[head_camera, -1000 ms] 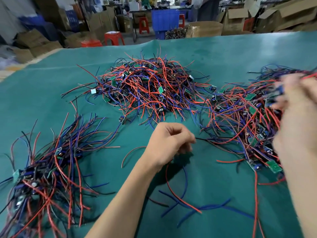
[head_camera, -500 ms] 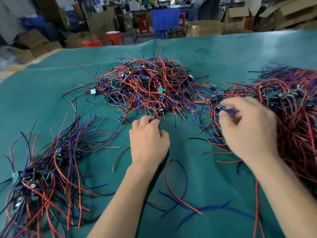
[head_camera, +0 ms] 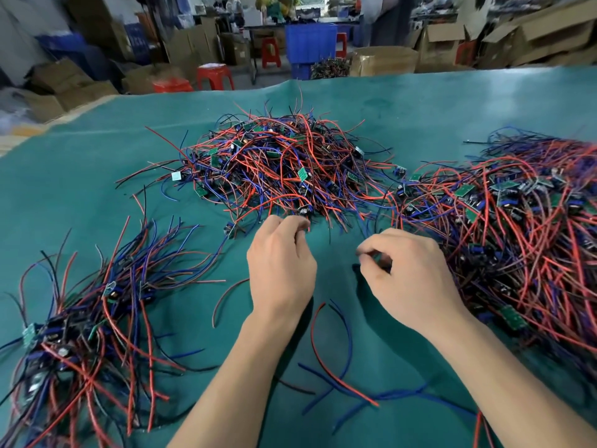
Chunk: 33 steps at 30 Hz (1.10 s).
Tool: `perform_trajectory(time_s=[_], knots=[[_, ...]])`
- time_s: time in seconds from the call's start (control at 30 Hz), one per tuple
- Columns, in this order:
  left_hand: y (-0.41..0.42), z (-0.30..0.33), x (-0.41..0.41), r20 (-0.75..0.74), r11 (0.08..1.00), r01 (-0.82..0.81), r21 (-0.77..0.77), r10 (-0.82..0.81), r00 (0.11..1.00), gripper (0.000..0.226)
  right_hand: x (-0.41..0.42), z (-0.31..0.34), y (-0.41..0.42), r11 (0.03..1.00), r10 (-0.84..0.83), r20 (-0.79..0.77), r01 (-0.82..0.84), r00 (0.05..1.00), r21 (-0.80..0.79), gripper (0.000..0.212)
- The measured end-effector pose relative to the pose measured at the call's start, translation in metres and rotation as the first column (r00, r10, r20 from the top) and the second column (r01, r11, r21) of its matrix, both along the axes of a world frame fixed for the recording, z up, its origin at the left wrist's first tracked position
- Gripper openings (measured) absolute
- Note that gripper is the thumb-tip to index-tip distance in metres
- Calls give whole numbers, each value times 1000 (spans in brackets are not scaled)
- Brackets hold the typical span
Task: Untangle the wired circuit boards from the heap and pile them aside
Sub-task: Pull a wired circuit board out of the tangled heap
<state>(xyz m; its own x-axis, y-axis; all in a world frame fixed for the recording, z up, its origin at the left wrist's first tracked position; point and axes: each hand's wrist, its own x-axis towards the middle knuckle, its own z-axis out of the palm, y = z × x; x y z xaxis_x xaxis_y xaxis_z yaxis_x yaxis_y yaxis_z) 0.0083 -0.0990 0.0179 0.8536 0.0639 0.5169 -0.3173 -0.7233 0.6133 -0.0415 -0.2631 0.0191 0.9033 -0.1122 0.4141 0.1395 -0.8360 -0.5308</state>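
A heap of small green circuit boards with red, blue and black wires (head_camera: 284,169) lies at the middle of the green table (head_camera: 452,101). A larger tangled heap (head_camera: 517,227) spreads along the right. A sorted pile of wired boards (head_camera: 80,318) lies at the left. My left hand (head_camera: 281,263) has its fingers curled at the near edge of the middle heap, on the wire ends; whether it grips them is unclear. My right hand (head_camera: 407,276) is beside it, with thumb and forefinger pinching a thin dark wire (head_camera: 355,268).
Loose red, blue and black wires (head_camera: 332,367) lie on the table near my forearms. Beyond the far table edge stand red stools (head_camera: 214,77), a blue crate (head_camera: 310,43) and cardboard boxes (head_camera: 384,61).
My right hand has left the right heap and moved left toward the middle. My left hand has shifted slightly right along the middle heap's near edge and curled its fingers tighter.
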Motion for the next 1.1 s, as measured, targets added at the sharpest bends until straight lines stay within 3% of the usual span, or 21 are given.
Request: perform_trajectory(time_s=[0.13, 0.2, 0.33, 0.43, 0.53, 0.73, 0.83, 0.97, 1.03, 1.1], knots=[[1, 1, -1, 43, 1000, 9, -23, -8, 999, 20, -1, 4, 9, 995, 31, 0, -31, 1000, 95, 12], [0, 0, -1, -30, 999, 24, 28, -23, 999, 21, 4, 10, 18, 992, 55, -33, -51, 998, 113, 17], [-2, -5, 0, -208, 973, 140, 181, -101, 973, 12, 39, 32, 40, 980, 170, -237, -190, 957, -64, 42], [-1, -6, 1, -231, 974, 176, 143, -140, 963, 8, 78, 47, 56, 945, 198, -334, -270, 921, -185, 54], [-1, -4, 1, -235, 990, 123, 66, -105, 966, 11, 108, 53, 62, 933, 121, -347, -226, 930, -280, 42], [-1, -3, 1, -235, 988, 117, 99, -91, 968, 13, 112, 34, 51, 860, 47, -168, -126, 985, -494, 10], [-1, -3, 0, -243, 991, 108, 76, -86, 966, 19, 107, 33, 43, 929, 77, -137, -121, 988, -349, 11], [-2, -4, 2, -150, 992, 120, -39, -124, 981, 17, 79, 47, 24, 982, 110, 1, -109, 994, 152, 10], [-4, -4, 1, -90, 970, 189, -150, -204, 975, 15, 54, 56, 17, 869, 146, 18, -137, 989, 476, 11], [-7, -2, -1, -104, 897, 269, -352, -323, 941, 16, 32, 61, 11, 717, 205, 22, -165, 978, 677, 7]])
